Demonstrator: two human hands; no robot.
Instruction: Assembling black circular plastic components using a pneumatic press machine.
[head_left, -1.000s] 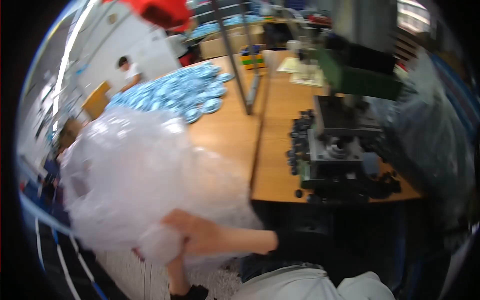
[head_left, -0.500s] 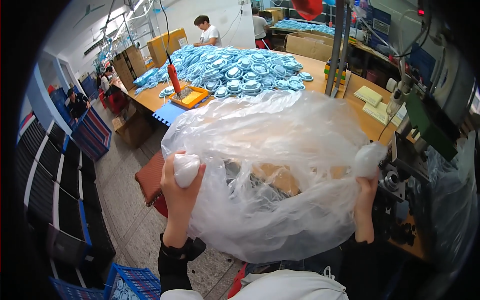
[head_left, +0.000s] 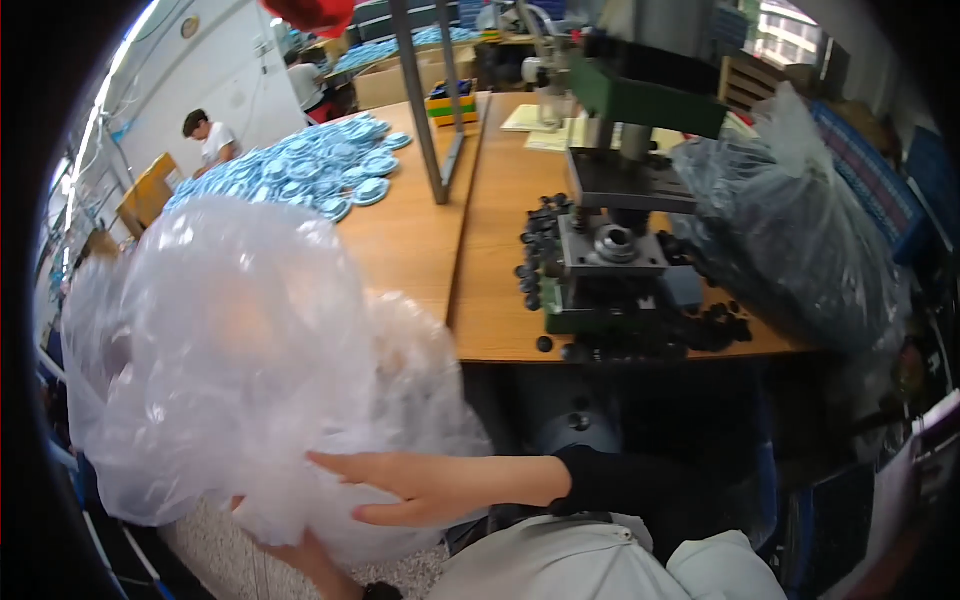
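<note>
A large, puffed-up clear plastic bag (head_left: 235, 330) fills the left side in front of me. My left hand (head_left: 305, 560) is closed on the bag's gathered lower part, its fingers partly hidden by the film. Beside it, my right hand (head_left: 425, 487) lies against the plastic with fingers stretched out and thumb apart. Tan shapes show dimly through the film, but I cannot tell what they are.
A green and steel press (head_left: 615, 245) stands on the wooden table (head_left: 400, 245), with small black round parts (head_left: 530, 270) around it. A filled clear bag (head_left: 790, 230) sits at right. Light-blue oval pieces (head_left: 300, 165) are heaped behind the plastic. A person (head_left: 212, 140) works beyond.
The view has swung right, bringing the press into full sight. My right hand has let go of its bunched side of the bag and come across near my left hand.
</note>
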